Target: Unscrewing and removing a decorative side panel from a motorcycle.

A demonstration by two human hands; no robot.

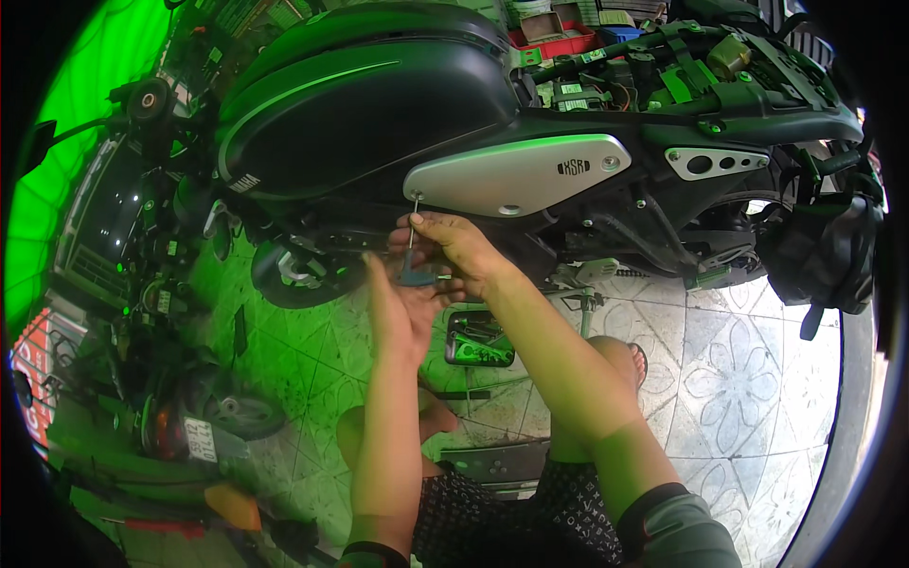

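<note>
A silver side panel is fixed to the motorcycle below its dark fuel tank. My right hand pinches the thin metal shaft of a T-handle hex key, whose upper tip meets the bolt at the panel's left corner. The blue-grey grip of the hex key points down toward me. Just below it is my left hand, thumb raised and spread away, fingers loosely bent beside the grip's right end. Whether those fingers touch the grip is hard to tell.
On the tiled floor below my hands lies a dark tray with small metal parts. The seat area is uncovered, showing wiring and the rear frame. A black bag hangs at the right. Other motorcycles stand along the left.
</note>
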